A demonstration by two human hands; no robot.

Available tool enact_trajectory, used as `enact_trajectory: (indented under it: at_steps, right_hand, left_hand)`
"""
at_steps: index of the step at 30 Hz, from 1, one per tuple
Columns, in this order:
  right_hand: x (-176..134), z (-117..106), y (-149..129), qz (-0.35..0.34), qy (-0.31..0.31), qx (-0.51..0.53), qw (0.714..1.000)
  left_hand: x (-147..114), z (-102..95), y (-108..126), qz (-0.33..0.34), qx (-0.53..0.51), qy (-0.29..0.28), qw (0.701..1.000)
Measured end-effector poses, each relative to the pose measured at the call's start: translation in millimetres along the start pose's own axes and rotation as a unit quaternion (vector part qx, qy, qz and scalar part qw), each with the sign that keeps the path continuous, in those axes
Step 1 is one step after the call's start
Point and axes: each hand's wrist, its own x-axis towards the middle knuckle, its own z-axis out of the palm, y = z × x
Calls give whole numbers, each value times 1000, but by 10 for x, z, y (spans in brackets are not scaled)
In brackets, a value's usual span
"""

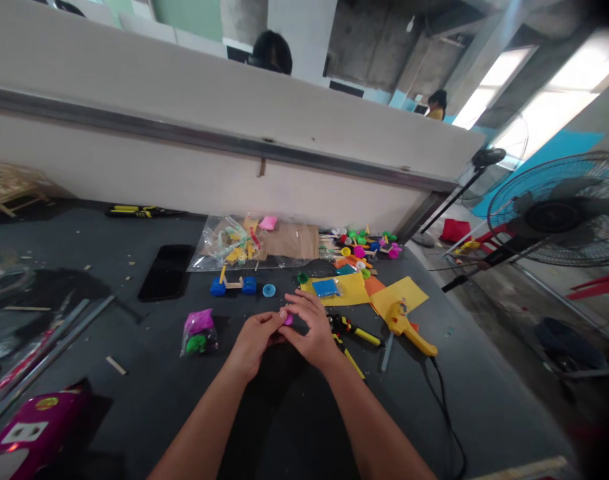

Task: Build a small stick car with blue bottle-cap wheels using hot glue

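Above the middle of the dark table, my left hand [254,339] pinches a small pink lump of what looks like modelling clay [288,320]. My right hand [312,328] curls around its other side, thumb and fingers against it. Part of the lump is hidden by the fingers. Just beyond are a blue bottle cap [269,290] and a small stick frame with blue wheels [233,285]. To the left lies a clear bag [198,332] with purple and green lumps. Black-and-yellow pliers [357,331] rest close to my right hand.
A yellow glue gun [407,330] with a black cord lies at the right. Yellow sheets [354,291] carry a blue packet [326,287]. Behind are a plastic bag [224,247] and coloured caps on sticks [359,251]. A phone [167,272] lies left; a partition [234,160] closes the back.
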Motion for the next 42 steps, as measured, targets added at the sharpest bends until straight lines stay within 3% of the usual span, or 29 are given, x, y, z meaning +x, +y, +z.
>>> enact_trajectory:
  at_steps: [6,11,27,33,38,42]
  right_hand:
    - [4,24,7,12,26,10,1000]
    - [-1,-8,-12,-6,4,0,1000]
    - [2,9,-4,-6,37,5,999]
    - [2,-12,-2,-21,9,-14,1000]
    - [0,0,5,-11,37,-6,999]
    - [-6,-13,-11,-19,9,-13,1000]
  left_hand:
    - [3,9,-8,-11,-20,-41,999]
    - [-2,10,9,-11,-23,-16,1000]
    - [-11,12,21,-12,-45,-36,998]
    - [-6,6,17,-9,-41,-22,999]
    - [-3,9,13,-17,-48,-28,998]
    - [3,11,9,-18,-47,-13,999]
